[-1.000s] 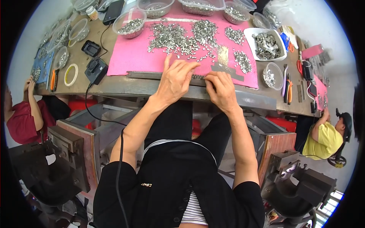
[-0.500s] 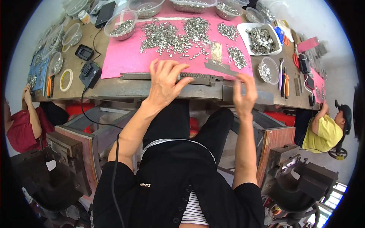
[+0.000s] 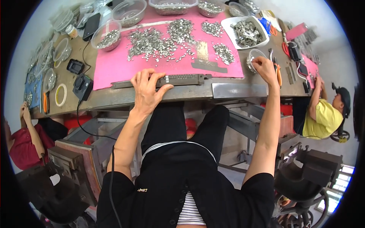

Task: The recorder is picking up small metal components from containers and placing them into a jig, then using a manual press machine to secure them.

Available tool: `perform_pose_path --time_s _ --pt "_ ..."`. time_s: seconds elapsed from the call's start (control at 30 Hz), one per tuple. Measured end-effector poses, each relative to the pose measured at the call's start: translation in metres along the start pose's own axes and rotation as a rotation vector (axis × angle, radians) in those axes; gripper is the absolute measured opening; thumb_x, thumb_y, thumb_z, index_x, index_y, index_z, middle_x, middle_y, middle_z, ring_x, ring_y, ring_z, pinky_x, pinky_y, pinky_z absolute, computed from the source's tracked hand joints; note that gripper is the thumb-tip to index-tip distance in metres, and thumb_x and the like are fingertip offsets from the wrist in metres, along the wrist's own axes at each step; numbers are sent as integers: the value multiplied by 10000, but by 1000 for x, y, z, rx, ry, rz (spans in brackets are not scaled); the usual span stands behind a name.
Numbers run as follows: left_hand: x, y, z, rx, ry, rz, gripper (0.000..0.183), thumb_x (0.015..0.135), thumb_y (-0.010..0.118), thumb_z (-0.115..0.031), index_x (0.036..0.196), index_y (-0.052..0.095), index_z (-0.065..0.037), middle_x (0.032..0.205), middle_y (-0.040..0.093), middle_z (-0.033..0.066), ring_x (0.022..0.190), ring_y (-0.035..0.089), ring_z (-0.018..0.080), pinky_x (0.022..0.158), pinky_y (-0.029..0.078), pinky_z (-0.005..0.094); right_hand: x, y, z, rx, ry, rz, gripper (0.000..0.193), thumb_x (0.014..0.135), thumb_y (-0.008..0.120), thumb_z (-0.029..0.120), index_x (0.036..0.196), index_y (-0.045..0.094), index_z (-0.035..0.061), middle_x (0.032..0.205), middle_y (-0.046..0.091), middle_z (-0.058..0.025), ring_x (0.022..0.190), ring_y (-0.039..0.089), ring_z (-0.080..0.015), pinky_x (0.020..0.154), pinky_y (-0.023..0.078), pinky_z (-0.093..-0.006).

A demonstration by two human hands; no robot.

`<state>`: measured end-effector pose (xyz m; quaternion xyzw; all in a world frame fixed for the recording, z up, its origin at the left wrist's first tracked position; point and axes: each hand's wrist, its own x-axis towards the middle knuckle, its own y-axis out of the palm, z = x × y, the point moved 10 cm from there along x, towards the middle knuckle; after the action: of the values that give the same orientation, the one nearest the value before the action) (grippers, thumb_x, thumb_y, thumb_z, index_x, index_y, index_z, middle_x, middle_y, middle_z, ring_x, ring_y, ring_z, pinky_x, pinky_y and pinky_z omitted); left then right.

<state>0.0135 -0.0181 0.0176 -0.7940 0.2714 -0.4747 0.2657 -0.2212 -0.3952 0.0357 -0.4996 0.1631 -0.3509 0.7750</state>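
Observation:
A long, dark slotted metal bar (image 3: 186,79) lies along the table's front edge. My left hand (image 3: 146,91) holds it near the middle, fingers over the top and thumb at the near side. A small shiny metal piece (image 3: 167,79) sits on the bar beside my left fingertips. To the right, my right hand (image 3: 266,70) reaches to a small round clear tub (image 3: 249,65) of metal pieces. Its fingers are pinched together at the tub's rim; what is between them is hidden. Loose metal pieces (image 3: 146,43) lie in heaps on the pink mat (image 3: 114,70).
A flat metal plate (image 3: 239,90) lies at the front edge. Behind stand a white tray (image 3: 227,26) and several clear tubs. Pliers (image 3: 278,74) lie right; a tape ring (image 3: 57,95) and a black charger (image 3: 82,86) with its cable are left. Two co-workers sit at the sides.
My right hand has moved right, from above the metal plate to the round tub, and its fingers have come together. My left hand has lowered onto the slotted bar. The view has shifted a little.

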Motion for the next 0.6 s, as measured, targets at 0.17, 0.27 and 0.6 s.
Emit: perform_pose_path --time_s 0.17,0.27,0.6 --pt "1 -2 -2 27 -3 -7 474 737 867 -366 1102 697 -115 1080 577 51 1048 533 250 937 331 424 -30 -32 40 -65 -200 -431 111 903 688 89 971 725 9 841 683 -133 748 677 -273 679 527 -384" --pt "0 -5 -1 32 -16 -3 469 739 866 -358 1103 697 -116 1070 584 50 1032 537 249 938 334 417 -54 -5 101 132 -250 -349 107 893 695 47 995 715 25 863 671 -129 743 673 -247 683 530 -350" --pt "2 -2 -2 27 -10 -1 468 743 861 -356 1106 695 -111 1069 593 53 1007 544 247 937 349 414 -66 64 122 313 -246 -304 100 871 732 15 970 726 -1 811 625 -90 665 595 -177 634 485 -309"
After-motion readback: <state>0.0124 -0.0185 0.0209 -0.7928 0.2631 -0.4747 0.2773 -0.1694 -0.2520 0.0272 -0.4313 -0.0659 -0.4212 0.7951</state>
